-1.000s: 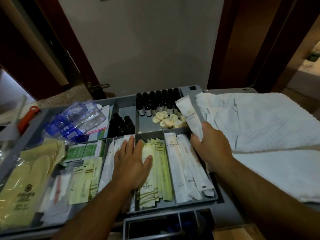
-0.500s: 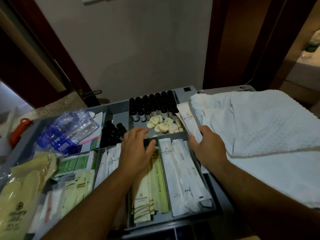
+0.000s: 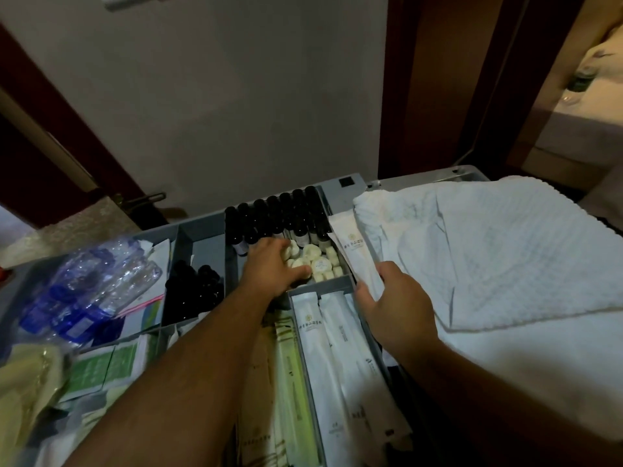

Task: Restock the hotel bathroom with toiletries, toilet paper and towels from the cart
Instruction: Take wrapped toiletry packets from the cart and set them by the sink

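A grey compartmented cart tray (image 3: 202, 235) holds toiletries. My left hand (image 3: 273, 266) reaches into the back compartment and its fingers curl over the small round white soaps (image 3: 318, 262) beside a row of dark little bottles (image 3: 279, 217). My right hand (image 3: 399, 306) grips a long white sachet (image 3: 354, 249) that sticks up toward the bottles. More white sachets (image 3: 332, 358) lie in the compartment below, and green and cream sachets (image 3: 286, 382) lie left of them. Folded white towels (image 3: 505, 264) are stacked on the cart at the right.
Water bottles with blue labels (image 3: 81, 298) lie at the tray's left, with dark bottles (image 3: 194, 294) and green packets (image 3: 101, 369) near them. A yellow bag (image 3: 23, 396) is at the lower left. A wall and dark door frames stand behind the cart.
My left hand has left the cream sachets and moved forward into the soap compartment. My right hand has kept hold of the white sachet. The camera has shifted closer.
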